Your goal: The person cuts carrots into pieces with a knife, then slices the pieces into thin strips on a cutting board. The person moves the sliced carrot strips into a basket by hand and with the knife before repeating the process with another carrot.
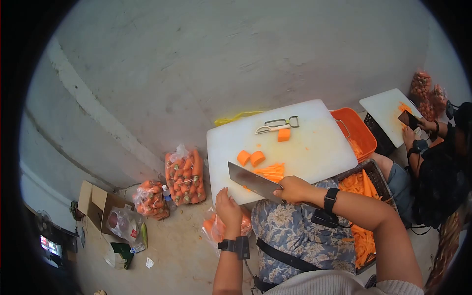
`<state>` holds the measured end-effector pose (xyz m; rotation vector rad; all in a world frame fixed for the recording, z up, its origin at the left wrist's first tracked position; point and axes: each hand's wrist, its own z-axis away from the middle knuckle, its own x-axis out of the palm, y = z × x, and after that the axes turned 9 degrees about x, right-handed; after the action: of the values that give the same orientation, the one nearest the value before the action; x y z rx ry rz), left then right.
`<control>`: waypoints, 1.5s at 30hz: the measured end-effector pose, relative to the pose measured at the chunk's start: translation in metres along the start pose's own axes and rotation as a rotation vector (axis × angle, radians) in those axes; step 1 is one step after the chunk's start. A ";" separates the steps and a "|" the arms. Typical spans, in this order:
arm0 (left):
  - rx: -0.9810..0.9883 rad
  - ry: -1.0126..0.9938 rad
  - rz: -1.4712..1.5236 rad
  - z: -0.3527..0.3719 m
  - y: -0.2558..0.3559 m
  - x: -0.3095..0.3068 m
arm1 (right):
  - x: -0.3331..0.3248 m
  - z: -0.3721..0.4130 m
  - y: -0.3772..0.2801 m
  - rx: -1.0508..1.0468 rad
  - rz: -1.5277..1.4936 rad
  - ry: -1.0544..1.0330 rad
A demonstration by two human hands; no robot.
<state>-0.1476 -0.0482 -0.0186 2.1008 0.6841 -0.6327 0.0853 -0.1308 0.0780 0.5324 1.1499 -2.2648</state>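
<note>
My right hand (pixel 293 189) grips the handle of a cleaver (pixel 253 181), its broad blade lying over the near part of a white cutting board (pixel 314 157). Cut carrot strips (pixel 271 171) lie just behind the blade. My left hand (pixel 228 210) is at the board's near left edge, fingers stretched out and holding nothing I can see. Two carrot chunks (pixel 257 158) stand beyond the cleaver, and another carrot piece (pixel 283 135) sits farther back. Beside that one are a white-handled peeler (pixel 268 129) and a metal peeler (pixel 293 121).
Bags of carrots (pixel 184 177) stand on the floor at left, near a cardboard box (pixel 101 206). A crate of cut carrots (pixel 364 236) and an orange bin (pixel 356 130) are to the right. Another person's hand holds a cleaver (pixel 408 119) over a second board (pixel 386 113).
</note>
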 end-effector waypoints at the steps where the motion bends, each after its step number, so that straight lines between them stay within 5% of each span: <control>1: 0.100 -0.009 -0.061 0.001 -0.002 0.001 | -0.003 0.001 0.003 -0.001 -0.001 0.001; 25: 0.239 -0.044 -0.158 0.008 -0.010 0.002 | -0.095 0.037 0.118 0.207 -0.201 0.142; 41: 0.243 -0.053 -0.168 0.007 -0.010 -0.001 | -0.150 0.031 0.207 0.322 -0.127 0.571; 43: 0.236 -0.050 -0.139 0.009 -0.011 -0.001 | -0.148 0.034 0.213 0.223 0.162 0.878; 45: 0.249 -0.051 -0.132 0.010 -0.010 -0.001 | -0.157 0.045 0.203 0.423 0.000 0.798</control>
<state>-0.1573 -0.0515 -0.0288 2.2705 0.7513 -0.8802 0.3286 -0.2227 0.0677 1.7079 0.9701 -2.3536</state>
